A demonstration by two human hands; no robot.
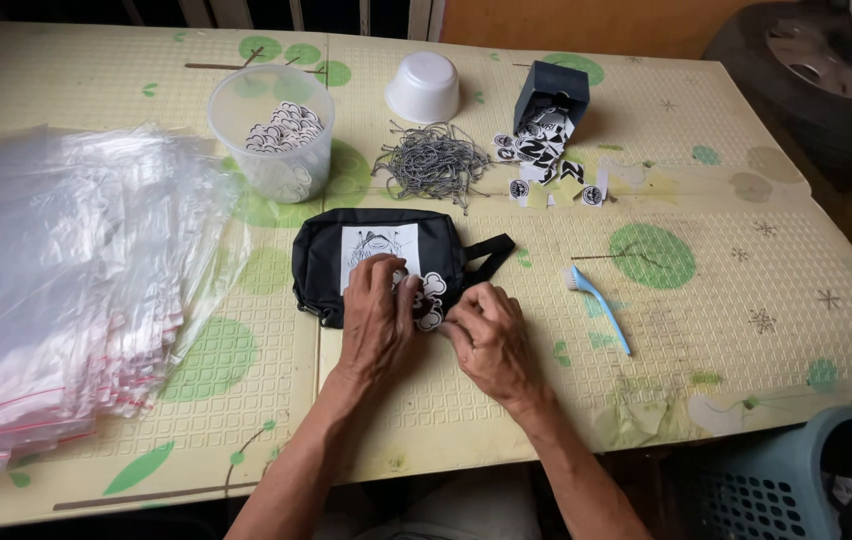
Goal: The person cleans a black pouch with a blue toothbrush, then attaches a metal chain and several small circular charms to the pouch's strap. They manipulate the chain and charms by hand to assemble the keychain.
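Currently both hands pressed on black pouch [386, 262] lying long-axis 9-to-3 on tabletop [726, 320]: left hand [378, 318] flat, right hand [491, 335] pinching die-cut tags [430, 298] toward 10 o'clock.

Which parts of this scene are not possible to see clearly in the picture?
- Head view: left hand covers part of the black pouch and its white card.
- Right hand fingers hide what they pinch at the cluster tag.
- Tiny stickers in the clear tub: designs unreadable.
- Plastic bags cut by left edge.
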